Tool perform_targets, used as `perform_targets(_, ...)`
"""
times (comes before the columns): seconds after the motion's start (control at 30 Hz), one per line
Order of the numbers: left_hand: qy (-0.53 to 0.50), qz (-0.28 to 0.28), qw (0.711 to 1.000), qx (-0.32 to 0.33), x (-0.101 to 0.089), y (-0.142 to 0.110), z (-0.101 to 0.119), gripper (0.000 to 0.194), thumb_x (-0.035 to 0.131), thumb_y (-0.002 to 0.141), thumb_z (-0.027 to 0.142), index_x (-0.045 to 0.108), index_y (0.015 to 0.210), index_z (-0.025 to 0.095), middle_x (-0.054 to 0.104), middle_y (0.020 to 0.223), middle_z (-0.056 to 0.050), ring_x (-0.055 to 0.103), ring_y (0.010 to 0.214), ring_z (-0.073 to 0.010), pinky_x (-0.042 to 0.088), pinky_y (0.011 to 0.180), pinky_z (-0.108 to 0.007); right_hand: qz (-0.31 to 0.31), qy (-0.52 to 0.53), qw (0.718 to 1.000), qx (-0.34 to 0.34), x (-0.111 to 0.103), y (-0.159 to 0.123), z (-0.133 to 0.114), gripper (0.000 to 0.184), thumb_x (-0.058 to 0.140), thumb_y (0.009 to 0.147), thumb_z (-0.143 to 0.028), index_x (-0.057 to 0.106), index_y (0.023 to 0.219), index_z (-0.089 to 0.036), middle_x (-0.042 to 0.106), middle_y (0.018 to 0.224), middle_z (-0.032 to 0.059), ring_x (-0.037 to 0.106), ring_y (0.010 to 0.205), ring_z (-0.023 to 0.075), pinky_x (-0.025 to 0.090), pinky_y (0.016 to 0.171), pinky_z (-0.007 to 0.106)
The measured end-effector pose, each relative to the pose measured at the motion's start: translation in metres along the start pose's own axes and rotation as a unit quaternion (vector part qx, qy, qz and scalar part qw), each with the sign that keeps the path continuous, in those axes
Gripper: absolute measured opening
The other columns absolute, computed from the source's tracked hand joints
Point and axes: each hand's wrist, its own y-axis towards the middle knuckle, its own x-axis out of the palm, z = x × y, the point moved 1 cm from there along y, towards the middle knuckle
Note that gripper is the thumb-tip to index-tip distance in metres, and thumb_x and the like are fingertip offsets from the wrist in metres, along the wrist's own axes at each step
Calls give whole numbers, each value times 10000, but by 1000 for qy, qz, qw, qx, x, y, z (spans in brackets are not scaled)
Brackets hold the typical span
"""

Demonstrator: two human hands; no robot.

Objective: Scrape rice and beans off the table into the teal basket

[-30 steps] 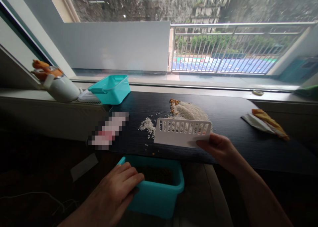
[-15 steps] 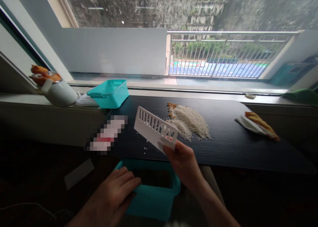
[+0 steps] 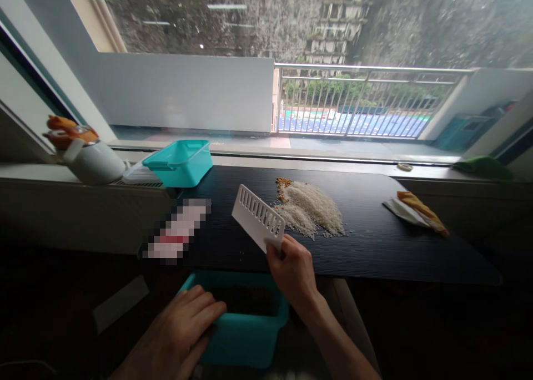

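Note:
My right hand [image 3: 293, 263] pinches one end of a white slotted plastic plate [image 3: 258, 218], held tilted over the near part of the black table. Just beyond and to the right of the plate lies a heap of white rice-like grains [image 3: 318, 207]. Small orange-brown grains [image 3: 283, 182] lie along the heap's far left edge. Below the table's front edge is a teal plastic bin [image 3: 244, 341] with dark contents that I cannot make out. My left hand [image 3: 187, 319] is closed over the bin's left rim, fingers bent inside.
A second teal bin [image 3: 189, 166] stands at the table's back left, beside a grey-white pot [image 3: 95, 162] on the sill. A blurred pink-white item [image 3: 179, 230] lies at the left. A yellow and white cloth or packet [image 3: 416, 212] rests on the black table [image 3: 362, 258] at right.
The slotted plate has turned slightly and appears a little smaller, still in my right hand. My left hand stays on the bin's rim. The whole view has shifted slightly.

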Motion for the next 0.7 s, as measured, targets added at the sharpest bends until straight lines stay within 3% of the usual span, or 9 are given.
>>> perform_targets(0.13, -29, -6, 1000, 0, -3, 9, 6, 434, 487, 757, 42, 591, 1115, 265, 718, 1002, 19, 672, 950, -167, 507, 914, -239, 30, -25, 999, 24, -25, -8, 22, 231, 510, 864, -269, 674, 721, -191, 691, 776, 35, 638, 669, 173, 415, 606, 244)
perform_targets(0.37, -34, -9, 999, 2, 4, 17, 11, 404, 515, 798, 80, 577, 1148, 271, 717, 1045, 18, 675, 997, -171, 479, 997, -277, 52, -29, 996, 65, -68, -9, 69, 247, 537, 838, -348, 702, 747, -188, 699, 706, 28, 644, 623, 186, 442, 564, 244)
perform_targets(0.7, -48, 20, 998, 43, 8, 43, 27, 334, 545, 822, 132, 609, 1113, 281, 742, 999, 19, 703, 918, -173, 531, 910, -237, 76, -42, 993, 77, -106, 24, 119, 277, 561, 809, -380, 733, 792, -164, 720, 695, 30, 654, 628, 202, 453, 582, 264)
